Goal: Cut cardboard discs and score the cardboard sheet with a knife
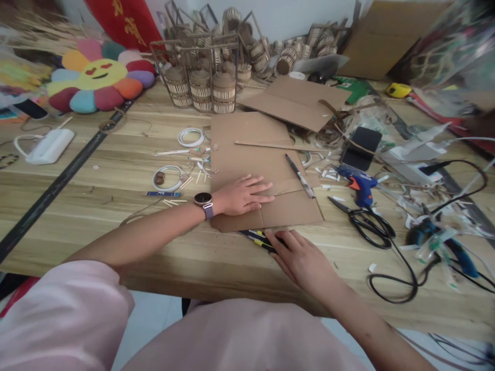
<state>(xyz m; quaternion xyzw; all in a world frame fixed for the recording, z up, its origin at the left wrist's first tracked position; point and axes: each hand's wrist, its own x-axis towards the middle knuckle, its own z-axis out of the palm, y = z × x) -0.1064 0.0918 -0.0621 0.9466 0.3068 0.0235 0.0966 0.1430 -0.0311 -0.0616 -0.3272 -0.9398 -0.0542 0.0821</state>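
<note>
My left hand [247,196] lies flat on a sheet of brown cardboard [247,144], fingers spread and pointing right, a watch [203,200] on its wrist. Close to the sheet's front edge, my right hand [297,252] has its fingers closed around a black and yellow utility knife [260,240]. The knife lies low at the tabletop, its tip pointing left, partly under my fingers. A marker pen [299,175] rests on the right side of the cardboard, and a thin cardboard strip [270,146] crosses it farther back.
Right of the sheet are black scissors [365,224], a blue glue gun [359,185], a phone [362,148], pliers [444,242] and loose cables. White rings [168,178] and small sticks lie left. Bamboo lantern-like pieces [201,87] and a flower cushion [100,77] stand behind.
</note>
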